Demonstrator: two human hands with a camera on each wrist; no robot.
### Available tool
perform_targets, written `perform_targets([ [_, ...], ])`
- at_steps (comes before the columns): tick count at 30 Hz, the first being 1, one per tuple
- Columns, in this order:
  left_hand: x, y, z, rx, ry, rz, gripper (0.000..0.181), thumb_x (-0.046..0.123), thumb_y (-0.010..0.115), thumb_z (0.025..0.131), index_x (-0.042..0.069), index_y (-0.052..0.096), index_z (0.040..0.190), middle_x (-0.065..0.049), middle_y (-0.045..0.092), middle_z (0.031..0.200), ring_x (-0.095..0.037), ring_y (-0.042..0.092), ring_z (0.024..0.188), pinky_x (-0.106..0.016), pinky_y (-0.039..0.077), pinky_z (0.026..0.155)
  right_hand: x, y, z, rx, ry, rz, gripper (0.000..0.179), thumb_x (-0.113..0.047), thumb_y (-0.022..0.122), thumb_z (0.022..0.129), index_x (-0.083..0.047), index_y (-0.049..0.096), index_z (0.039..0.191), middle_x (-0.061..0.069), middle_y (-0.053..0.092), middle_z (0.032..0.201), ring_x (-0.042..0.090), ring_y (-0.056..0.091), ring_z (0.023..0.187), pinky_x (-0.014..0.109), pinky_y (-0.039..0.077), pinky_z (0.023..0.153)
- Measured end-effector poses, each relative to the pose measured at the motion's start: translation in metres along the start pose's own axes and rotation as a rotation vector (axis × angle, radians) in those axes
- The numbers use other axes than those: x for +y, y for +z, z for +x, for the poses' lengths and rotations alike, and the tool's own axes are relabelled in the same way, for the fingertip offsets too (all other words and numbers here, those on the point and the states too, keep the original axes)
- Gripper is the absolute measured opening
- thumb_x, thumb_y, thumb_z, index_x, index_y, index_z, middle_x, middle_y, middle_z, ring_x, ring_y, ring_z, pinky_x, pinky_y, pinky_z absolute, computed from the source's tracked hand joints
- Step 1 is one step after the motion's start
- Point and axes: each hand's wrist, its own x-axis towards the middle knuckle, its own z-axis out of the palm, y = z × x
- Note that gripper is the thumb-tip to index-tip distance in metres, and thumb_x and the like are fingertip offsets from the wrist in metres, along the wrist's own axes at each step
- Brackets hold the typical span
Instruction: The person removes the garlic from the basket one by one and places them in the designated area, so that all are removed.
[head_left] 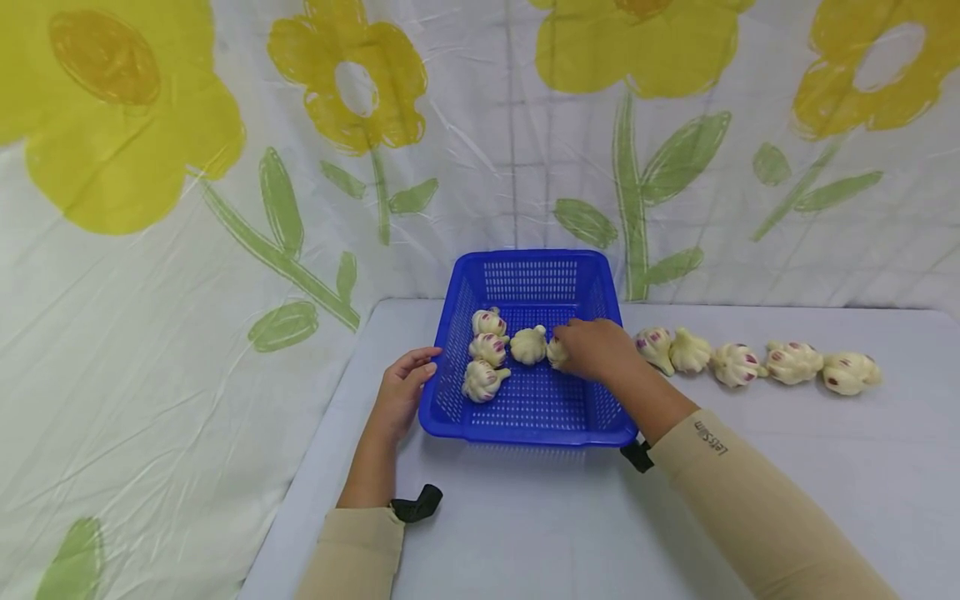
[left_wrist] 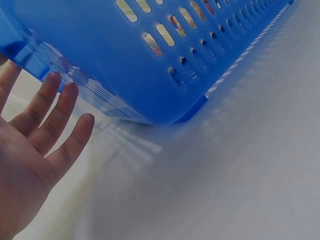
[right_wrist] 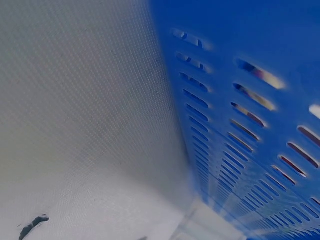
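Note:
A blue plastic basket [head_left: 525,437] with slotted walls stands on the table. Inside, three garlic bulbs [head_left: 483,381] line its left side, and another garlic bulb [head_left: 528,345] lies near the middle. Reaching over the right rim, my right hand [head_left: 598,348] holds a garlic bulb [head_left: 556,354] low in the basket, its fingers partly hiding it. At the left rim, my left hand [head_left: 401,392] rests its fingertips against the basket; the left wrist view shows its fingers [left_wrist: 55,120] spread and nearly straight. The right wrist view shows only the basket's wall [right_wrist: 220,125], not the hand.
Several garlic bulbs [head_left: 735,365] lie in a row on the white tablecloth [head_left: 840,467], right of the basket. A curtain [head_left: 465,167] printed with yellow flowers hangs behind and left of the table. Black straps [head_left: 417,505] sit at both wrists.

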Motion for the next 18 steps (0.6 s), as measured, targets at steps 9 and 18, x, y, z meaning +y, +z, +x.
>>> perform_targets([
  [9,0.0004,0.0002,-0.0002,-0.003,0.004,-0.005,0.023,0.008,0.059,0.093,0.021,0.071,0.108,0.0,0.063,0.106,-0.012,0.06,0.095,-0.023,0.054,0.078,0.0007,0.0005,0.0,0.023,0.008,0.029,0.026,-0.032,0.073,0.085,-0.01,0.069,0.099,0.006,0.071,0.092,0.026,0.067,0.087,0.047,0.052,0.086],
  [18,0.0015,0.0006,-0.0007,-0.007,-0.011,0.002,0.025,0.009,0.057,0.094,0.027,0.071,0.104,0.0,0.063,0.105,-0.012,0.061,0.093,-0.023,0.054,0.076,0.0008,-0.0004,0.001,0.004,0.026,0.045,0.019,-0.031,0.074,0.083,-0.015,0.065,0.077,0.0,0.066,0.072,0.019,0.059,0.067,0.046,0.052,0.082],
])
